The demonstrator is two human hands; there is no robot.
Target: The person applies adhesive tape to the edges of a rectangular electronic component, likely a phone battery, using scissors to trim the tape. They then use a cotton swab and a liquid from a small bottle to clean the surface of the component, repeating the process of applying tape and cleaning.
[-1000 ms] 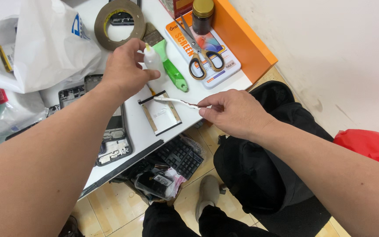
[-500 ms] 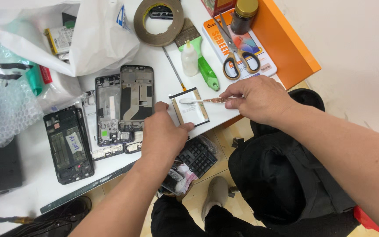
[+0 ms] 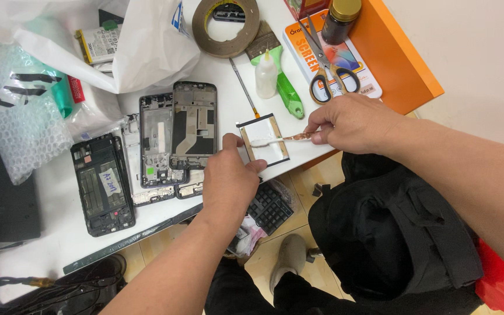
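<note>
Head view, and I see my left hand [image 3: 228, 181] pinning the small white rectangular panel with tan edge strips [image 3: 263, 140] at the table's front edge, fingers pressed on its corner. My right hand [image 3: 348, 123] pinches a thin brown-tipped swab stick [image 3: 281, 139] (laid across the panel). Behind sits an orange flat box [image 3: 406, 58], with a white-and-orange printed card package [image 3: 345, 58] on it.

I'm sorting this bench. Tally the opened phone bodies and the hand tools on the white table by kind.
Opened phone bodies: 3
Scissors: 1
Brush: 1
Screwdriver: 1
Total: 6
</note>
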